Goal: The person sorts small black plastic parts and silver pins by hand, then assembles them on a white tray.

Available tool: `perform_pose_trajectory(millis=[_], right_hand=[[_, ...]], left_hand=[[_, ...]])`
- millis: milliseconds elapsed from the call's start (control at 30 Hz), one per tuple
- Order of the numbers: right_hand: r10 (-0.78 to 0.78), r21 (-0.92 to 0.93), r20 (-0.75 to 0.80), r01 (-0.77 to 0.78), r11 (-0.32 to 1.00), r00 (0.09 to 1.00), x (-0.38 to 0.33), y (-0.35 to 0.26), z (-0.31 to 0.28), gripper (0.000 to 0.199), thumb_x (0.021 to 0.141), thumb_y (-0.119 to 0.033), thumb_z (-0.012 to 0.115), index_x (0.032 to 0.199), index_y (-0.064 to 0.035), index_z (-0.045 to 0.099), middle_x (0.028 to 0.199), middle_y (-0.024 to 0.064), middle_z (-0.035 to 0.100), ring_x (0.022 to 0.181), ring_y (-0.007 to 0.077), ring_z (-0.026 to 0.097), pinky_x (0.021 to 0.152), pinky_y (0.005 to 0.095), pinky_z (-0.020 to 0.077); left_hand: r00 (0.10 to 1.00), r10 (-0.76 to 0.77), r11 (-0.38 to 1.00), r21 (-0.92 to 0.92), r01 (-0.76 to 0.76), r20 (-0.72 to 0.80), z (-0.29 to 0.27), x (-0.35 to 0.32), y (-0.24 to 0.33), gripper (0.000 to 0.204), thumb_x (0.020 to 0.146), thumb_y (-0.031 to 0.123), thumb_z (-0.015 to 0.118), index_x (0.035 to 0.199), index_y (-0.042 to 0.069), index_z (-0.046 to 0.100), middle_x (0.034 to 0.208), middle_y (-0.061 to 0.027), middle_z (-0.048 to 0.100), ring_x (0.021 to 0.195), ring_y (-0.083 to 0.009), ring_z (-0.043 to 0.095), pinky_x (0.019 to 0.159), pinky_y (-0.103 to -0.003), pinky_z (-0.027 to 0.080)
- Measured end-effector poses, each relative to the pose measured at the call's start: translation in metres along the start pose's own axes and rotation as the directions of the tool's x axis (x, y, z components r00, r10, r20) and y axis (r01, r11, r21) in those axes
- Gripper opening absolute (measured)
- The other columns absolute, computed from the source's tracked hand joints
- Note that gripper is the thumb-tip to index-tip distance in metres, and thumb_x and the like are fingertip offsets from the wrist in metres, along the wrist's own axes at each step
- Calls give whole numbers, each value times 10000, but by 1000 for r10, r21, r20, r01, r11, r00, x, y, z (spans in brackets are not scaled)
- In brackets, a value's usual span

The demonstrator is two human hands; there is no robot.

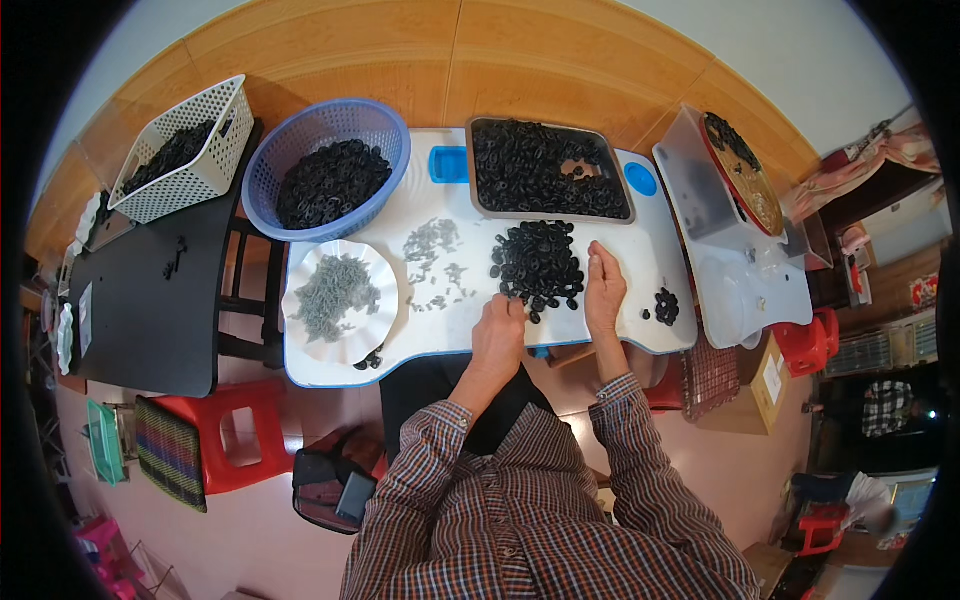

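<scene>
A heap of small black oval rings (537,262) lies on the white table in front of me. At the heap's near left edge is my left hand (498,338), its fingers curled and pressed together; what they hold, if anything, is hidden. My right hand (606,292) rests on its edge along the heap's right side, fingers stretched out, with nothing visible in it. Small grey pieces (436,250) are scattered left of the heap. More grey pieces (338,296) fill a white fluted plate (386,318). A little cluster of black pieces (666,306) sits at the right.
Behind the heap stands a metal tray (628,212) of black rings. A blue-purple basket (262,190) and a white basket (226,160) hold more black parts. A black table (150,310) is at left, a clear plastic box (683,165) at right, a red stool (240,430) below.
</scene>
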State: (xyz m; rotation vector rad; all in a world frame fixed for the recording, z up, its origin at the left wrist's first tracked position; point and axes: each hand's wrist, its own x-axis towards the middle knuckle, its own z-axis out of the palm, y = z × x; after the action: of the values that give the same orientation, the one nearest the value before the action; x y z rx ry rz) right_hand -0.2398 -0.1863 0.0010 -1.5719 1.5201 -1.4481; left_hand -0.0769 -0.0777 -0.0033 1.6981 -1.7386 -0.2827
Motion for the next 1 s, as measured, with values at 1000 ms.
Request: perform_pose_trajectory(millis=[1000], right_hand=[[-155, -143, 218, 188, 972, 964, -115, -45, -13, 102, 818, -1, 682, 914, 3, 648, 788, 104, 620, 647, 163, 619, 573, 272, 497]], left_hand=[[948, -113, 982, -177, 61, -298, -64, -59, -23, 158, 804, 32, 667, 955, 19, 623, 824, -127, 585, 684, -305, 610, 576, -381, 507]])
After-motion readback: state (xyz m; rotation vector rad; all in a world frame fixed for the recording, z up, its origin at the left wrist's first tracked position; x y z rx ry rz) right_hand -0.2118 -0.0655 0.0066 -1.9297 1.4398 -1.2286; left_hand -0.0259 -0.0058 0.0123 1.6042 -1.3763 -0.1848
